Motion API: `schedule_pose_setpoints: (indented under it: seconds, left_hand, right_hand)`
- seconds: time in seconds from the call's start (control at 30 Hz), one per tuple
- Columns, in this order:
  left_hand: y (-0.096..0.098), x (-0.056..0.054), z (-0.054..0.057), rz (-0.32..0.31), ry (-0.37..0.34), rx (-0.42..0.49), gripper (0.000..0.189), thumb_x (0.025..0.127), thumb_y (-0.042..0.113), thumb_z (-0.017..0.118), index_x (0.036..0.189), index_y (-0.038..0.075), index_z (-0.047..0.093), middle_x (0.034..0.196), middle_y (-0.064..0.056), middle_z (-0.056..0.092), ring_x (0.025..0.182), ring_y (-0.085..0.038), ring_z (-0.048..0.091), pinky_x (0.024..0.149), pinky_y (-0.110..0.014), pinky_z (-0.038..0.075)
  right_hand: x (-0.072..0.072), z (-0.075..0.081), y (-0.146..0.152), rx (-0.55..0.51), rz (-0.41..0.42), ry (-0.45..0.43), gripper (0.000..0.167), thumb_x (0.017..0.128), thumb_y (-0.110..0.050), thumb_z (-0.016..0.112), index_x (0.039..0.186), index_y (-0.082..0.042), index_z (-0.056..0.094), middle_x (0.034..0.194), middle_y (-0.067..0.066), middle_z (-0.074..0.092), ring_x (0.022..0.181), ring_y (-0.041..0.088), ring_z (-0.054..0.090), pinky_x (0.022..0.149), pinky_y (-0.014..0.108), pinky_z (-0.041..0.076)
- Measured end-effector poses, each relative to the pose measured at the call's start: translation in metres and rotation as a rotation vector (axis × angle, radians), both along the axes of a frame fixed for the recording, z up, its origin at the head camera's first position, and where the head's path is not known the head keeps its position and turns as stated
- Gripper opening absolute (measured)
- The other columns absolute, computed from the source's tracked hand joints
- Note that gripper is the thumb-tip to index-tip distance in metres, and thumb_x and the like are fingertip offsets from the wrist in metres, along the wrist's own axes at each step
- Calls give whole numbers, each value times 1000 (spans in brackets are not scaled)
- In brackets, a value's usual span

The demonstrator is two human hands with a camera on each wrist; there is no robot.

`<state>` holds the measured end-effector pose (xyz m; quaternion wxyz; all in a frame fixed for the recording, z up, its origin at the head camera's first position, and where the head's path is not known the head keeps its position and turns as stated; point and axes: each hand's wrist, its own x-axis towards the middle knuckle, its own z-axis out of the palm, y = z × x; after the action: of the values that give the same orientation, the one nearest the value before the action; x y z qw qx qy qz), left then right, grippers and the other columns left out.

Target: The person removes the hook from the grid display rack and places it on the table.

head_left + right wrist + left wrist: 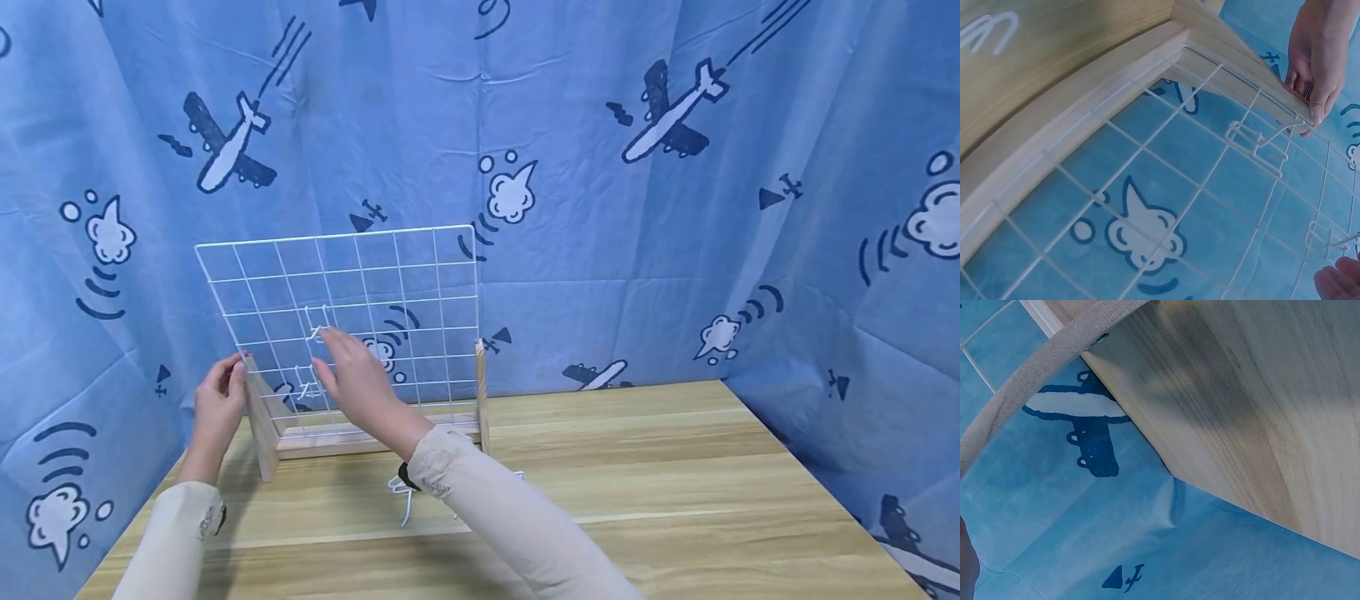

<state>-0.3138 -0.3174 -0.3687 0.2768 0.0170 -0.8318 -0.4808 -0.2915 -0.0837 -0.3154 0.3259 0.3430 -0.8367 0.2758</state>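
Note:
A white wire grid panel (378,304) stands in a wooden frame. My left hand (220,392) grips the top of the frame's left wooden post (261,421), thumb on the near side. Two white wire hooks hang on the grid, an upper hook (318,332) and a lower hook (306,389). My right hand (360,379) is at the upper hook, its fingertips right by the hook's end and its thumb spread apart from them. In the right wrist view the fingertips (1338,278) show just below that hook (1329,239), and the lower hook (1260,149) sits near the post.
More white wire hooks (407,504) lie on the wooden table (637,467) in front of the frame, partly hidden by my right sleeve. The frame's right post (482,392) stands near the table's back edge. A blue patterned curtain (570,275) surrounds the table.

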Motion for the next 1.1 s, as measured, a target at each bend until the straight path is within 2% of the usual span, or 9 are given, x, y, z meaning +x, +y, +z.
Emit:
schedule_pose_setpoints:
  seconds: [0.23, 0.4, 0.63, 0.8, 1.0, 1.1]
  left_hand:
    - [-1, 3, 2, 9, 0, -9, 45, 105, 26, 35, 138, -3, 44, 140, -21, 48, 128, -34, 44, 108, -30, 38]
    - [-3, 6, 2, 21, -12, -5, 45, 105, 26, 34, 140, -1, 43, 141, -19, 48, 129, -33, 44, 109, -34, 37]
    - [-4, 4, 1, 36, -10, -26, 45, 105, 28, 33, 139, 0, 45, 140, -18, 49, 125, -30, 46, 103, -20, 41]
    - [-1, 2, 0, 42, -18, -21, 44, 105, 27, 34, 139, 1, 45, 140, -16, 50, 124, -30, 47, 103, -24, 43]
    - [2, 2, 0, 26, -21, -3, 44, 105, 26, 34, 140, -1, 43, 142, -18, 48, 129, -34, 44, 109, -41, 37]
    - [3, 2, 0, 25, -11, -14, 45, 105, 26, 34, 139, -2, 44, 141, -19, 48, 129, -34, 44, 108, -39, 38]
  right_hand:
    - [-6, 10, -12, -14, -54, 11, 38, 100, -23, 54, 131, -1, 55, 133, 13, 58, 123, 23, 54, 102, 26, 44]
    - [-10, 14, -19, 4, -107, 34, 36, 99, -23, 56, 127, -2, 58, 129, 11, 61, 119, 22, 57, 100, 25, 46]
    - [-4, 25, -22, 96, -206, 75, 40, 95, -31, 62, 126, -6, 60, 127, 8, 62, 117, 17, 59, 97, 21, 47]
    - [-4, 27, -25, 132, -241, 110, 39, 95, -32, 61, 124, -7, 61, 125, 7, 64, 114, 16, 60, 96, 19, 47]
    - [-6, 24, -27, 140, -263, 121, 35, 97, -31, 58, 123, -8, 62, 125, 6, 64, 112, 15, 61, 93, 18, 49]
    - [-7, 23, -26, 141, -268, 120, 34, 97, -29, 59, 122, -8, 63, 124, 6, 64, 112, 15, 61, 92, 18, 49]
